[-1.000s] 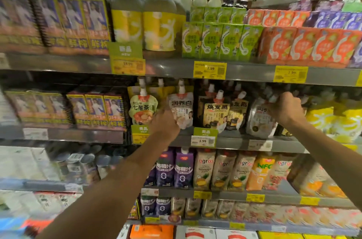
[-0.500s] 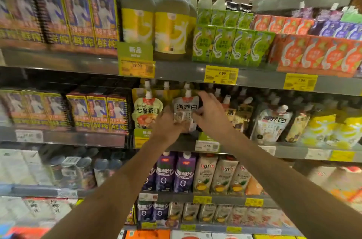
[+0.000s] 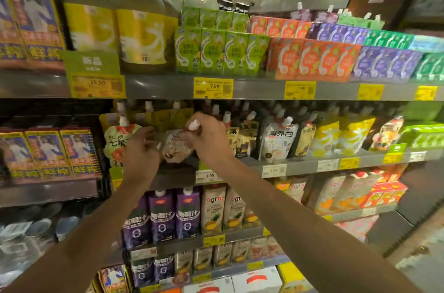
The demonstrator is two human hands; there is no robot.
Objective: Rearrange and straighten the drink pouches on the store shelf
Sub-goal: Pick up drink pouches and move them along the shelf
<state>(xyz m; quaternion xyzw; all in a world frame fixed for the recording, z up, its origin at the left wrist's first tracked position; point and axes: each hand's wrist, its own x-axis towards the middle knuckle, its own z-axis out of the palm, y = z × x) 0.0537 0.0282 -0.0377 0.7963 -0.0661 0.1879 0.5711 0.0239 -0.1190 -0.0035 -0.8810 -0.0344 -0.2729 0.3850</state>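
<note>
A row of spouted drink pouches stands on the middle shelf (image 3: 300, 164). Both hands are on one white pouch (image 3: 173, 147), tipped sideways with its white cap pointing up and right. My right hand (image 3: 206, 139) pinches it at the capped top. My left hand (image 3: 140, 148) holds its lower left side. A green and red pouch (image 3: 114, 141) stands just left of my left hand. To the right stand black pouches (image 3: 245, 139), another white pouch (image 3: 278, 140) and yellow pouches (image 3: 346, 136). The pouches behind my hands are partly hidden.
Large yellow-labelled bottles (image 3: 141, 26) and green, orange and purple cartons (image 3: 314, 59) fill the shelf above. Purple cartons (image 3: 163, 217) and pineapple juice packs (image 3: 213, 211) sit on the shelf below. Boxed drinks (image 3: 48, 153) stand to the left. Yellow price tags (image 3: 213, 87) line the shelf edges.
My right hand came from the pouches on the right to the white pouch and now grips its cap end. The pouch has tipped over from upright. The camera moved closer.
</note>
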